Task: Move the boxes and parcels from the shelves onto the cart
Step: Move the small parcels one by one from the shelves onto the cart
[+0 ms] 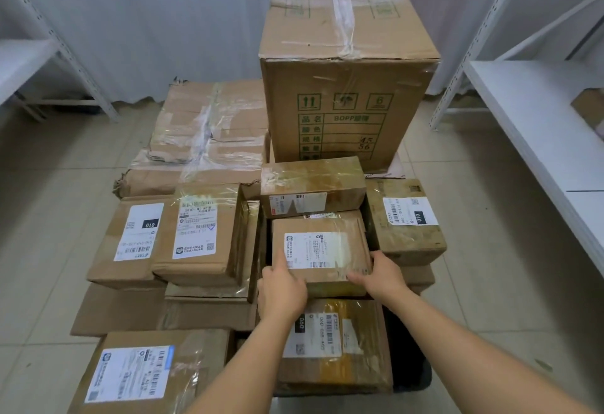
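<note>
A small brown parcel (327, 243) with a white label lies in the middle of a heap of cardboard boxes on the cart. My left hand (281, 286) grips its near-left corner, thumb on the label. My right hand (380, 273) holds its near-right corner. A tall taped carton (346, 63) stands at the back right of the heap, and a wide flat carton (209, 138) lies at the back left. Several labelled parcels surround the held one, including a box marked 060 (336, 345) just below my hands. The cart itself is hidden under the boxes.
A white shelf unit (539, 125) runs along the right, with one brown parcel (590, 106) on its board at the frame edge. Another white shelf (29, 60) stands at the left. A pale curtain hangs behind. Tiled floor lies on both sides of the heap.
</note>
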